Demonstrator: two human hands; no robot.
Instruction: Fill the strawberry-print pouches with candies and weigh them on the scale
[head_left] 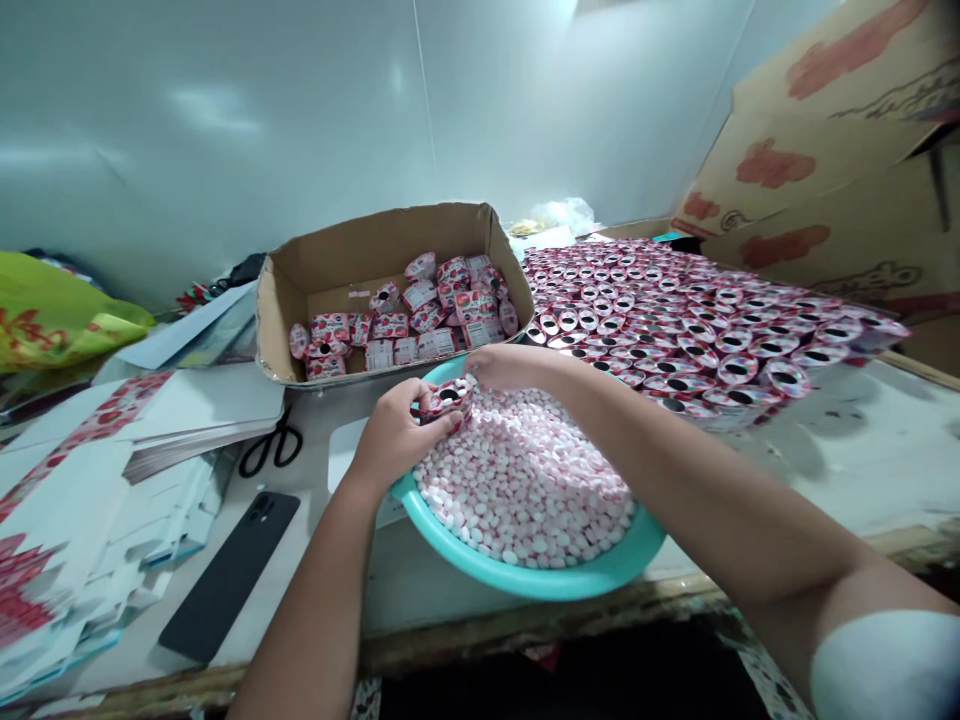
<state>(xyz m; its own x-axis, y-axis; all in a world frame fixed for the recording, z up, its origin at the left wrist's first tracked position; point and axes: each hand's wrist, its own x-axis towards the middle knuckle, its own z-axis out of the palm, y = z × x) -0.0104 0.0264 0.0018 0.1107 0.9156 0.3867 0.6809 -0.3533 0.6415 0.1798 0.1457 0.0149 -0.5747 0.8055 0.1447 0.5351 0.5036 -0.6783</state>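
Observation:
A turquoise basin [525, 582] full of small white and pinkish candies [525, 480] stands at the table's front edge. Over its far left rim, my left hand [401, 425] grips a small red-and-white printed packet [448, 398] with an opening on top, where white candies show. My right hand [499, 368] is beside the packet, above the far part of the heap. Its fingers are bent together around the packet's right side, with white candies at the fingertips. How many candies it holds is hidden.
Behind the basin, a cardboard box [300, 290] contains several printed packets. Many packets with openings upward [675, 330] stand packed at the right. At the left lie black scissors [271, 447], a dark phone [231, 575] and stacked flat cartons [202, 400].

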